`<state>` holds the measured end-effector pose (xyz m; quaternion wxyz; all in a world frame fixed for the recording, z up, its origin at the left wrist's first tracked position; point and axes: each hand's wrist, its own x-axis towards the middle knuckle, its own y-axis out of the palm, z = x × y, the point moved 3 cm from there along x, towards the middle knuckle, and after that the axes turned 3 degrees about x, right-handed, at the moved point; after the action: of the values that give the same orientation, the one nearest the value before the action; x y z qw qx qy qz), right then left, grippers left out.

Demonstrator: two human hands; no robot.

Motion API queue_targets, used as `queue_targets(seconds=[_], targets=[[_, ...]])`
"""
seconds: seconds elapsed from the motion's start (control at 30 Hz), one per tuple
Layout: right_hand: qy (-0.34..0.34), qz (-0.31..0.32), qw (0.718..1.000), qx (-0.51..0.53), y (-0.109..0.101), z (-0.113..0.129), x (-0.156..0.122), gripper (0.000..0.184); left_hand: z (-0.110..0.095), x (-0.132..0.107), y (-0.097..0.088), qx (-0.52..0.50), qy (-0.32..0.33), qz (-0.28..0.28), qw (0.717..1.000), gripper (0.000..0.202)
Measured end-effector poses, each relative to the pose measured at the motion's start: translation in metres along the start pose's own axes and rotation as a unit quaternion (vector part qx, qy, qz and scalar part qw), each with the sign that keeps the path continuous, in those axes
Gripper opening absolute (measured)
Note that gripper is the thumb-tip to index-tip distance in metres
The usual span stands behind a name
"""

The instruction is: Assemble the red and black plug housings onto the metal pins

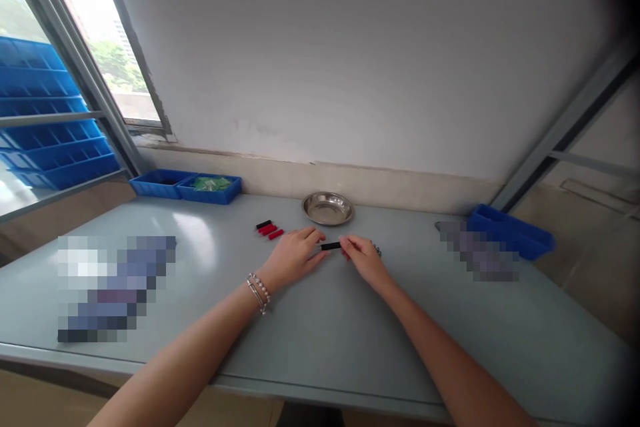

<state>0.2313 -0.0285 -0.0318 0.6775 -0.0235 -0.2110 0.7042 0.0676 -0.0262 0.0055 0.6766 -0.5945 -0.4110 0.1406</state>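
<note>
A short black stick [331,246], slim and tube-like, lies level between my two hands above the table. My left hand [296,255] has its thumb and fingers closed around the left end, where a pale, clear-looking part shows. At the right end, my right hand [361,255] pinches the stick between thumb and fingertips. Just left of my left hand are several red sticks [269,230] of similar size, and a black one [263,224] lies beside them. Beyond my hands stands a round, shallow metal bowl [327,208]. Its inside looks bare.
Two blue bins [210,197] stand at the back left, one with green packets in it. Another blue bin [510,232] is at the right edge. Blurred-out objects lie on the grey table [320,340] at left and right. Stacked blue trays [50,133] fill a rack by the window.
</note>
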Motion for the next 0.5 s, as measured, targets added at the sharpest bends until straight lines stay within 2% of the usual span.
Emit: queue_targets(seconds=[0.23, 0.5], targets=[[0.029, -0.012, 0.999, 0.024, -0.0059, 0.0002, -0.0001, 0.046, -0.0005, 0.0017, -0.0003, 0.015, 0.019, -0.002, 1.0, 0.035], [-0.031, -0.018, 0.999, -0.008, -0.0054, 0.0035, -0.0006, 0.035, 0.0018, 0.001, 0.0055, -0.026, -0.027, 0.023, 0.999, 0.04]])
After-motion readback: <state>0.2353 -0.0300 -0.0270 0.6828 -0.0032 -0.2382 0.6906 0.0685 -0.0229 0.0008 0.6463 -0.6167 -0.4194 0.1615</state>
